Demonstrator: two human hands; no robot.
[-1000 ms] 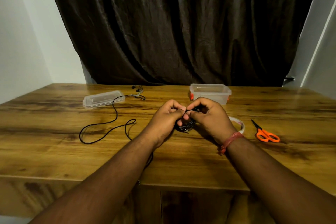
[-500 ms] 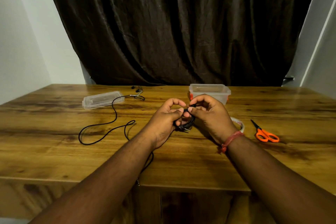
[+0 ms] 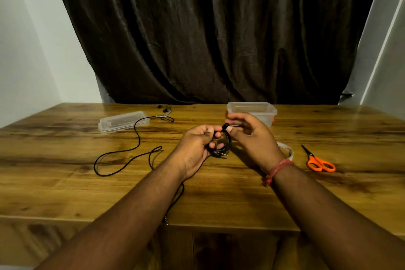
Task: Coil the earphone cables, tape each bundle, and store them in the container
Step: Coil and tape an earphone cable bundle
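We hold the coiled earphone cable [image 3: 223,143] above the table [image 3: 65,182], between both hands. Our left hand [image 3: 198,149] curls around its near side; our right hand [image 3: 252,136] pinches the top by the earbud. The loop stands upright, plug pointing right. Half a second ago our right fingers were curled tighter; now they spread looser.

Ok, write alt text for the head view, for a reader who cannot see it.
Over a wooden table, the left hand grips a coiled black earphone cable while the right hand pinches its earbud end. A second, uncoiled earphone, container, lid, tape roll and orange scissors lie around.
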